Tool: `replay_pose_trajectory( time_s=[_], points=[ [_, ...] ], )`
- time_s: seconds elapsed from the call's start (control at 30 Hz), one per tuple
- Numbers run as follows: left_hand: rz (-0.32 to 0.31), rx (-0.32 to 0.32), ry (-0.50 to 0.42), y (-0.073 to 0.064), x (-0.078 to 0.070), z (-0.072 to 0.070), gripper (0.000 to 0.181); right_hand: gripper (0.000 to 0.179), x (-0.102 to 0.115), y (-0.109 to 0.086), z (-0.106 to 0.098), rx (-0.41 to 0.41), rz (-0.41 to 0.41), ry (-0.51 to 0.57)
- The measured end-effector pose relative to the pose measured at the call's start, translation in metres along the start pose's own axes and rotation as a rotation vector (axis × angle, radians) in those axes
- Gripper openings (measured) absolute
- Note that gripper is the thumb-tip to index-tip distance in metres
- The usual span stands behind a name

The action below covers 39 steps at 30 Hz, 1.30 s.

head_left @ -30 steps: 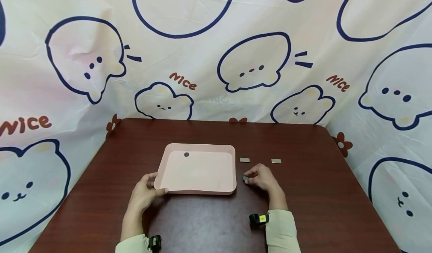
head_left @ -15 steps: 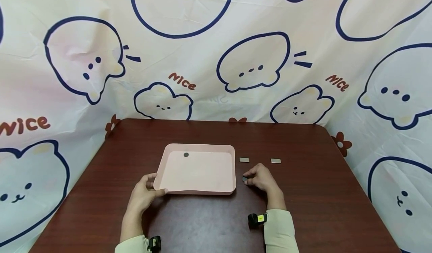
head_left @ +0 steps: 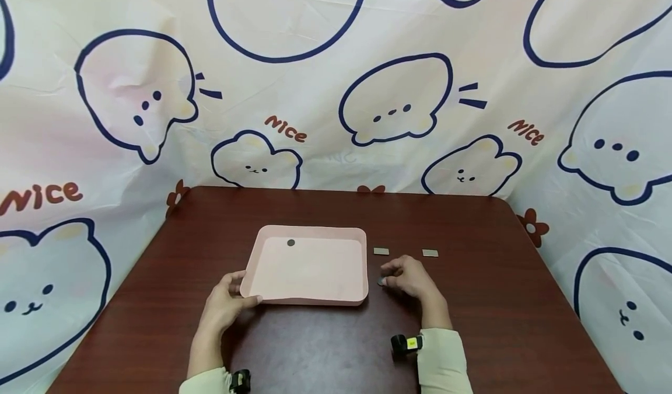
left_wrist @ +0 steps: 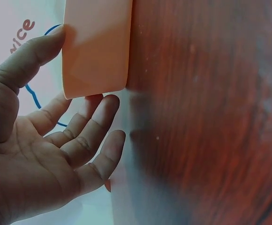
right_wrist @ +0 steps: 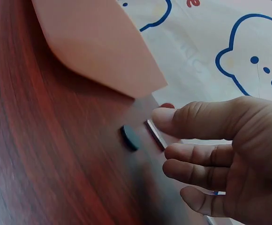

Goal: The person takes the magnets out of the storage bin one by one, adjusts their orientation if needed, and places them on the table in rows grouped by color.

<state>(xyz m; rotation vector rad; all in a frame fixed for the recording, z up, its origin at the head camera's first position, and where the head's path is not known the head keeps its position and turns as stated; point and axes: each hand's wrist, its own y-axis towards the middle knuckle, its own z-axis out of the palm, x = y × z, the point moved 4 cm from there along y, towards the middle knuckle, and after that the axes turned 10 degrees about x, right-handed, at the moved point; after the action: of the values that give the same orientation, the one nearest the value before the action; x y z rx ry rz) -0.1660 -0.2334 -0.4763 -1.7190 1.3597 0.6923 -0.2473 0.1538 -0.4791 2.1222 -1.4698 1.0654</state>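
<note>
A pink rectangular tray point(head_left: 304, 265) rests on the dark wooden table, with a dark round disc point(head_left: 291, 243) in its upper left. My left hand point(head_left: 219, 305) grips the tray's near left corner. In the left wrist view, the thumb lies on the rim and bent fingers point(left_wrist: 109, 104) reach the side wall. Right of the tray, my right hand point(head_left: 410, 277) is over a second dark disc point(right_wrist: 130, 137). The right wrist view shows that disc on the table, with a gap between it and the thumb. The index finger is hidden there.
Two small pale rectangular pieces, a left one point(head_left: 381, 251) and a right one point(head_left: 430, 253), lie beyond the right hand. Each wrist wears a black camera, such as the right one point(head_left: 404, 343). A printed cloth point(head_left: 325, 90) hangs behind the table point(head_left: 325, 347).
The right fingers have parted from the disc they pinched, and it now lies lower beside the thumb. The left hand and tray have stayed put. The head view has tilted slightly.
</note>
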Motion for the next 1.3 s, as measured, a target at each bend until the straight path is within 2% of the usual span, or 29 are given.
replay_pose_trajectory(
  time_s=[0.1,0.23,0.33,0.5,0.83,1.07,1.3],
  points=[
    [-0.009,0.004,0.001,0.000,0.000,0.000,0.073,0.024,0.008,0.005,0.001,0.014,0.004,-0.024],
    [-0.018,0.002,-0.002,0.000,-0.001,0.000,0.073,0.025,0.023,0.013,0.000,0.025,-0.050,-0.031],
    [-0.017,-0.002,-0.005,-0.001,0.001,-0.001,0.073,0.027,0.034,0.020,0.001,0.045,-0.102,0.002],
    [-0.019,-0.009,-0.007,-0.001,0.002,-0.001,0.073,0.034,0.052,0.041,0.011,0.120,-0.180,0.059],
    [0.003,-0.006,-0.010,-0.002,0.001,0.002,0.073,0.040,0.078,0.076,0.031,0.248,-0.313,0.094],
    [0.013,-0.023,0.001,0.002,0.002,0.001,0.073,0.041,0.084,0.092,0.038,0.278,-0.247,0.097],
    [0.010,-0.005,0.002,0.000,-0.002,-0.001,0.073,0.041,0.088,0.111,0.051,0.363,-0.210,0.166]
  ],
)
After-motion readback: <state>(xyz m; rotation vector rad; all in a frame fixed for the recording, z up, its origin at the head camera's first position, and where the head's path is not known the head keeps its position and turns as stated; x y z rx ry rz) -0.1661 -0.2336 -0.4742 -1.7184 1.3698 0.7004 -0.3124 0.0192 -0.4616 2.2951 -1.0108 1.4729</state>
